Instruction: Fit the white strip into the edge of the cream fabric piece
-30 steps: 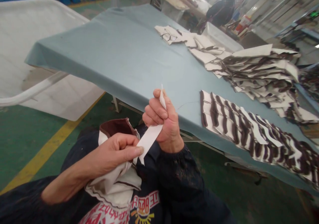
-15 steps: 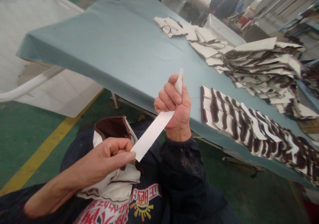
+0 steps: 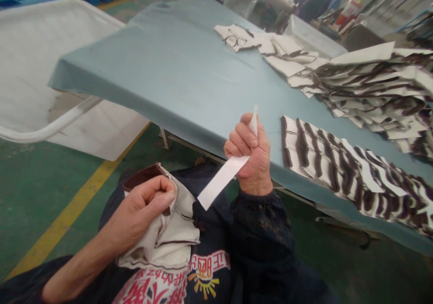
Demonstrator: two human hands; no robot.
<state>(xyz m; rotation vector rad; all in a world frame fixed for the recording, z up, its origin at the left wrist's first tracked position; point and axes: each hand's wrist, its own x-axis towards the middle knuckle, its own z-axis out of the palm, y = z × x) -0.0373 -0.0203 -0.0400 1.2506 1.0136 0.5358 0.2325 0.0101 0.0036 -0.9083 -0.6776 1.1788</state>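
Likely light and bendy, the white papery strip (image 3: 221, 181) invites a near-end pinch. Right hand (image 3: 257, 162) clenches it; left hand (image 3: 142, 214) curls its fingers, hold unclear.

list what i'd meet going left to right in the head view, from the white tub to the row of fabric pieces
White tub → left hand → free end of the white strip → right hand gripping that strip → row of brown-and-white fabric pieces

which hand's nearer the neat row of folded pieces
Right. The right hand is by the table edge, left of the row; the left hand is farther left, at the cream piece.
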